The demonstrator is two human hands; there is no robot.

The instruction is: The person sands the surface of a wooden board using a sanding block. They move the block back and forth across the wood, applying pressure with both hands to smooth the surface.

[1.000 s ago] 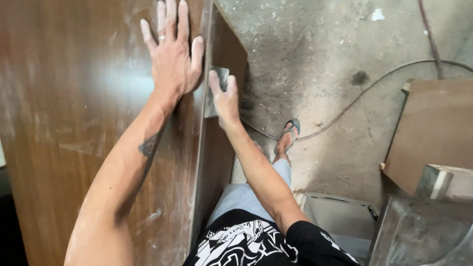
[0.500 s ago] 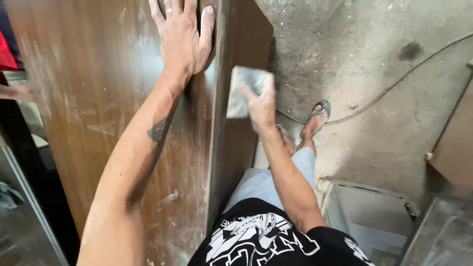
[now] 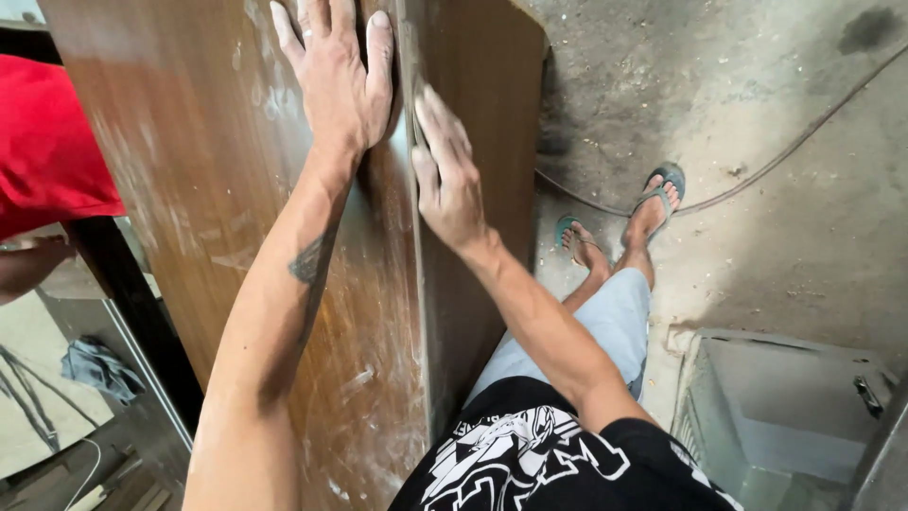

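The brown wood-grain laminated board (image 3: 218, 189) stood upright, its glossy face smeared with pale dust and scuff marks. Its narrow edge (image 3: 416, 284) ran down the middle of the view, and a second brown face (image 3: 482, 104) turned away toward the floor.

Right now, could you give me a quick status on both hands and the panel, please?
Left hand flat on the brown wood panel, open. Right hand pressed along the panel's edge; nothing visible in it. Cable on the floor near the feet.
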